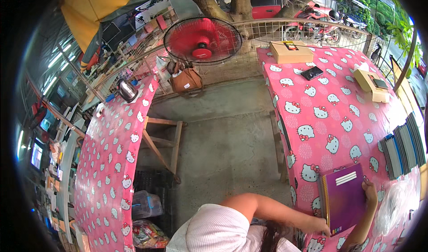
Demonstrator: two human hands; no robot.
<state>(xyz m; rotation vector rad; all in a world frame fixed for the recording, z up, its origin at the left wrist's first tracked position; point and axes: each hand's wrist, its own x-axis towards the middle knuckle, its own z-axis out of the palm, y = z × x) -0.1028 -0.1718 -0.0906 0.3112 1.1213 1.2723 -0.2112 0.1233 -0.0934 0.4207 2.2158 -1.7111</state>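
Observation:
A purple spiral notebook (345,203), with a white label panel on its cover, lies on the pink patterned tablecloth at the right; other edges show along its spiral side, so it may be a stack. My left hand (317,225) is closed at its lower left corner, near the spiral binding. Around its right edge my right hand (369,192) is closed, thumb on the cover. Just beyond my right hand stands a stack of notebooks (402,148) with dark and blue edges. Clear plastic wrappers (392,209) lie to the right of my right hand.
Farther along this table (307,111) are a cardboard box (292,52), a black phone (311,73) and a tan box (372,85). A second pink-covered table (104,163) stands left, holding a kettle (127,90). A red fan (203,40) and brown bag (186,79) are ahead.

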